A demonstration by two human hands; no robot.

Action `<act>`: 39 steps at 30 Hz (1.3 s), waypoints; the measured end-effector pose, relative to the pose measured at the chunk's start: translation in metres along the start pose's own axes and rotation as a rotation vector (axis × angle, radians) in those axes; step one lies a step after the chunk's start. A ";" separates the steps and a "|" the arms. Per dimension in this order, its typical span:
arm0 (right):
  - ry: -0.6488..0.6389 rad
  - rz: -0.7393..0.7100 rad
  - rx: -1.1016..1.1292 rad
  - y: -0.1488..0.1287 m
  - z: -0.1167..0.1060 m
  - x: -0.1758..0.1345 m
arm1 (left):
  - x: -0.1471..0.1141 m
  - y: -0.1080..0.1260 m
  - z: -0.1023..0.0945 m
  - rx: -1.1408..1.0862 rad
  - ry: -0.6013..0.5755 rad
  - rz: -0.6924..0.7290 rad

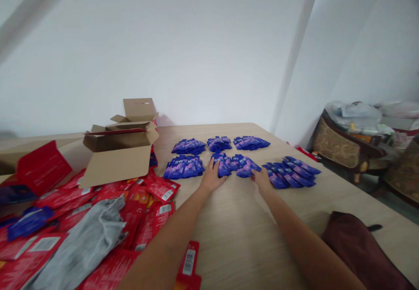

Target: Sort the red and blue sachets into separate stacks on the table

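Observation:
Several fanned piles of blue-and-purple sachets lie on the wooden table (pixel 222 220). My left hand (pixel 211 176) rests with fingers spread on the left edge of the front middle pile (pixel 224 163). My right hand (pixel 262 181) pinches the lower right corner of a blue sachet (pixel 245 166) beside that pile. To the left of my hands is another fanned pile (pixel 184 167), and to the right lies a wider row of blue sachets (pixel 291 172). Three more piles form a back row, its middle one (pixel 219 143) just beyond my left hand.
Open cardboard boxes (pixel 118 159) stand at the left. A heap of red packets (pixel 140 220) covers the table's left side, with a grey cloth (pixel 88 242) on top. A dark red bag (pixel 363 250) lies at the front right. Patterned chairs (pixel 343 141) stand beyond the table's right edge.

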State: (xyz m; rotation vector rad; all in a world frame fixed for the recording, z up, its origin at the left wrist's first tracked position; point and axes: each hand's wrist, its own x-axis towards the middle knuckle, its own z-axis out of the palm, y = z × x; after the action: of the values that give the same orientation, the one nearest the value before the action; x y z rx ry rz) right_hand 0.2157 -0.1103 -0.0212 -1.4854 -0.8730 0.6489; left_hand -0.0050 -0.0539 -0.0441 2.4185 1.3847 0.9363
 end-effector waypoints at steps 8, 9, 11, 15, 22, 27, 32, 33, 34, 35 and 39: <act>0.022 0.001 -0.580 -0.015 -0.033 -0.026 | 0.004 -0.003 -0.003 -0.100 0.020 -0.009; 0.024 -0.043 -0.648 -0.018 -0.033 -0.029 | 0.005 -0.003 -0.004 -0.120 0.018 -0.019; 0.028 -0.213 -0.833 -0.021 -0.030 -0.035 | 0.006 -0.003 -0.006 -0.159 0.022 -0.035; -0.122 -0.471 -1.174 -0.014 -0.013 -0.044 | 0.008 -0.006 -0.007 -0.213 0.064 -0.051; -0.217 -0.322 -1.307 0.003 0.012 -0.036 | 0.009 -0.010 -0.009 -0.290 0.102 -0.074; -0.234 -0.490 -1.280 -0.013 0.030 -0.028 | 0.009 -0.010 -0.013 -0.325 0.105 -0.119; -0.418 -0.548 -1.277 -0.021 0.050 -0.022 | 0.009 -0.010 -0.015 -0.380 0.113 -0.118; -0.436 -0.536 -1.280 -0.020 0.052 -0.022 | 0.009 -0.010 -0.015 -0.389 0.110 -0.110; -0.446 -0.525 -1.281 -0.019 0.053 -0.021 | 0.009 -0.011 -0.014 -0.396 0.108 -0.105; -0.447 -0.519 -1.278 -0.017 0.053 -0.021 | 0.009 -0.012 -0.014 -0.400 0.109 -0.103; -0.428 -0.530 -1.258 -0.014 0.055 -0.023 | 0.010 -0.014 -0.012 -0.404 0.141 -0.107</act>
State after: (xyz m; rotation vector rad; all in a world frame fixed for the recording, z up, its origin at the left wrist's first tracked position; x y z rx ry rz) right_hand 0.1560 -0.0979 -0.0157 -2.0548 -2.1570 -0.0804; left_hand -0.0186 -0.0396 -0.0368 1.9957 1.2116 1.2414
